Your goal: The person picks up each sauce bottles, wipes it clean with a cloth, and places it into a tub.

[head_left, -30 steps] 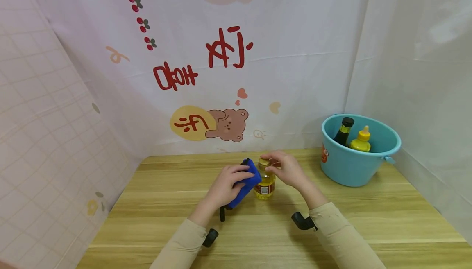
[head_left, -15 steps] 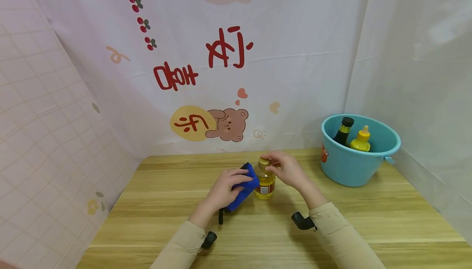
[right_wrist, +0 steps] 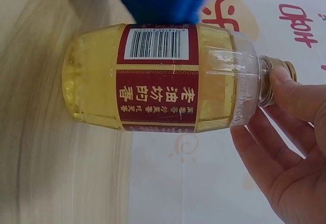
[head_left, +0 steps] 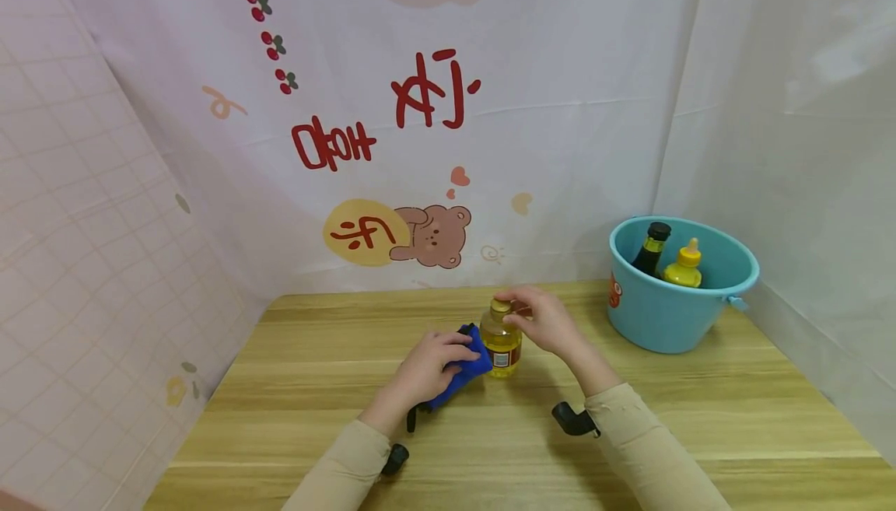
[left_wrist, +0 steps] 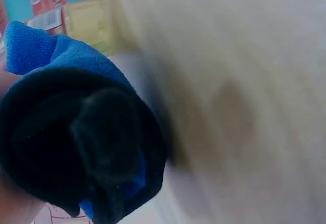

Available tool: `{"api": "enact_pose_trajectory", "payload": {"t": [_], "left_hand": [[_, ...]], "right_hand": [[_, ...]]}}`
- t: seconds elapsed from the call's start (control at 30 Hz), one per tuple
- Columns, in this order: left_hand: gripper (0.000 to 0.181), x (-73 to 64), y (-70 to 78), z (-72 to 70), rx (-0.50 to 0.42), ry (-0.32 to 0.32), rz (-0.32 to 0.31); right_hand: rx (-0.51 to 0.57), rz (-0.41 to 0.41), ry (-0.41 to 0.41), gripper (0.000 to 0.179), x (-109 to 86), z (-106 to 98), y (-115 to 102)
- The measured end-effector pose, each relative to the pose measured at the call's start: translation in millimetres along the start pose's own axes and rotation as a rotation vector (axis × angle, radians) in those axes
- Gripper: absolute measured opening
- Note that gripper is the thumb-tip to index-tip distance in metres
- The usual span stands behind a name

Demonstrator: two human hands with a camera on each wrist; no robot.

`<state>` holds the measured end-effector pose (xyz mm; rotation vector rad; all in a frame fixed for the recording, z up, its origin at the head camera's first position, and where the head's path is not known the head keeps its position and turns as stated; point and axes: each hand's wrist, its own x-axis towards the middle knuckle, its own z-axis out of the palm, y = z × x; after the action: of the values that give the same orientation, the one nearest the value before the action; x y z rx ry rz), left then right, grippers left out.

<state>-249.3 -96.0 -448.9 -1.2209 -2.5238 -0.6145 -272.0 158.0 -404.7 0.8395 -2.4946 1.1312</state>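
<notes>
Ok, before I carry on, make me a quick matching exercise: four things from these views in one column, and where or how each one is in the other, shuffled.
Things:
1. blue cloth
2. oil bottle
3. bucket
4. yellow squeeze bottle

Places and states:
A. inside a container, beside a dark green bottle
B. gripped by the left hand
C. light blue, at the right of the table
D. upright, held at its top by the right hand

Pairs: 1-B, 2-D, 3-C, 4-A
</notes>
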Motion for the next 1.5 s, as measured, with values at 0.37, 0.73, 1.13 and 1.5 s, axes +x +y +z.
{"api": "enact_pose_trajectory", "payload": {"t": [0.37, 0.73, 1.13, 1.5], "left_hand": [[0.033, 2.2, 4.2, 5.5, 0.064, -0.125, -0.102], [0.03, 8.3, 9.1, 6.9, 0.118, -0.167, -0.087], [0.028, 17.6, 13.3, 9.7, 0.212, -0.235, -0.101], [0.032, 18.6, 1.8, -16.3, 0.194, -0.182, -0.142]], "right_hand": [[-0.032, -0.007, 0.002, 0.033, 1.2, 1.4, 2.0], [-0.025, 0.01, 0.003, 0.033, -0.2, 1.4, 2.8], [-0.03, 0.013, 0.006, 0.034, -0.1, 0.6, 2.6], [-0.021, 0.022, -0.011, 0.034, 1.6, -1.1, 2.9]]}}
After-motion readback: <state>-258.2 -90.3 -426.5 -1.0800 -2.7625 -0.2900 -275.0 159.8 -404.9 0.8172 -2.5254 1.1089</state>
